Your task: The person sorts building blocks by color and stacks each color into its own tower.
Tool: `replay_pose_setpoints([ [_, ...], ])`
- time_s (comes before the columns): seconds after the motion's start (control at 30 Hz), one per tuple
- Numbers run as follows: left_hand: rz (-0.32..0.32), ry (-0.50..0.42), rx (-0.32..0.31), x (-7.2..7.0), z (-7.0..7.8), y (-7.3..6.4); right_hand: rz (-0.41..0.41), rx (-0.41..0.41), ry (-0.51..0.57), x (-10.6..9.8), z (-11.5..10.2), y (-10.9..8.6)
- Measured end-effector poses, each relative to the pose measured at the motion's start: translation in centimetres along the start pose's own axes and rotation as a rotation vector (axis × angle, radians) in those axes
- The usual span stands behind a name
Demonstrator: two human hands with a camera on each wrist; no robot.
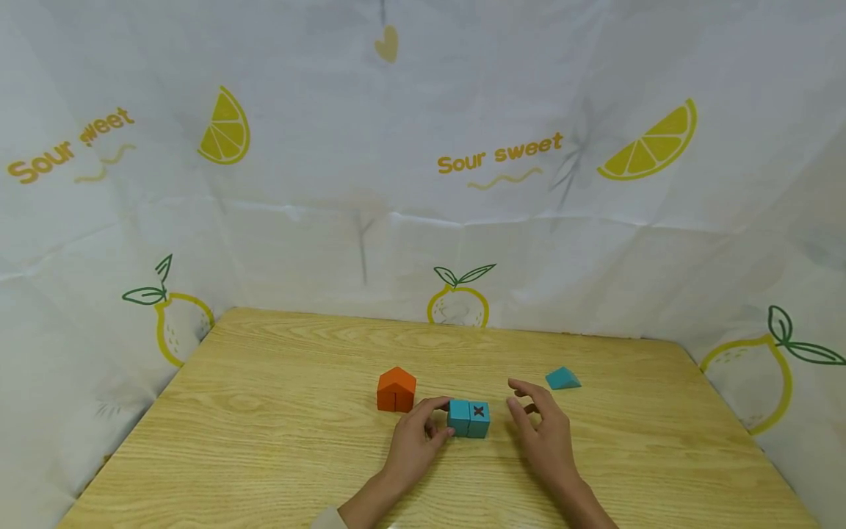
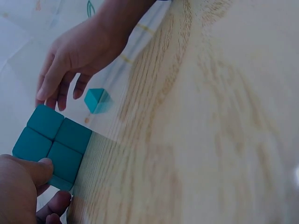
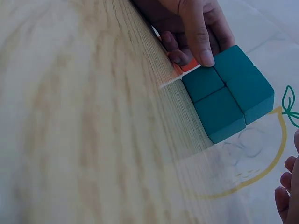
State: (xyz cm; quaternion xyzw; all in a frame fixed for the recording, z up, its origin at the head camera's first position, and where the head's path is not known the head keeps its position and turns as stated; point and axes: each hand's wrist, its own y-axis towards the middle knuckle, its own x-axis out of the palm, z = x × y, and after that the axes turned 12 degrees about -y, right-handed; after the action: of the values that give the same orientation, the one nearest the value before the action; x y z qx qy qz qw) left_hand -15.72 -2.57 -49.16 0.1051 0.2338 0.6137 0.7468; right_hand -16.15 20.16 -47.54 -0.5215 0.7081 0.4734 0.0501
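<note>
Teal blocks (image 1: pixel 468 419) stand on the table as a small cluster, two wide and two high on the side shown in the wrist views. One top face carries a dark X. My left hand (image 1: pixel 418 441) holds the cluster at its left end, thumb on the near face and fingers behind. In the left wrist view that thumb presses a lower part of the teal blocks (image 2: pixel 52 144). Just right of the cluster, apart from it, my right hand (image 1: pixel 545 433) is raised with loosely bent fingers and nothing in them.
An orange block house with a peaked top (image 1: pixel 396 389) stands behind and left of my left hand. A teal triangular block (image 1: pixel 563 378) lies beyond my right hand. The wooden table (image 1: pixel 264 441) is edged at back and sides by a white lemon-print cloth (image 1: pixel 317 257).
</note>
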Motion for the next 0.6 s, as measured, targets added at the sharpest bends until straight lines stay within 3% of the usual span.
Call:
replay_pose_setpoints([
  [0.23, -0.001, -0.003, 0.008, 0.0, -0.1, 0.0, 0.059, 0.013, -0.089, -0.4, 1.3, 0.3],
  [0.6, 0.003, 0.006, 0.025, 0.0, -0.3, 0.0, 0.138, 0.033, -0.132, -1.4, 3.4, 0.8],
])
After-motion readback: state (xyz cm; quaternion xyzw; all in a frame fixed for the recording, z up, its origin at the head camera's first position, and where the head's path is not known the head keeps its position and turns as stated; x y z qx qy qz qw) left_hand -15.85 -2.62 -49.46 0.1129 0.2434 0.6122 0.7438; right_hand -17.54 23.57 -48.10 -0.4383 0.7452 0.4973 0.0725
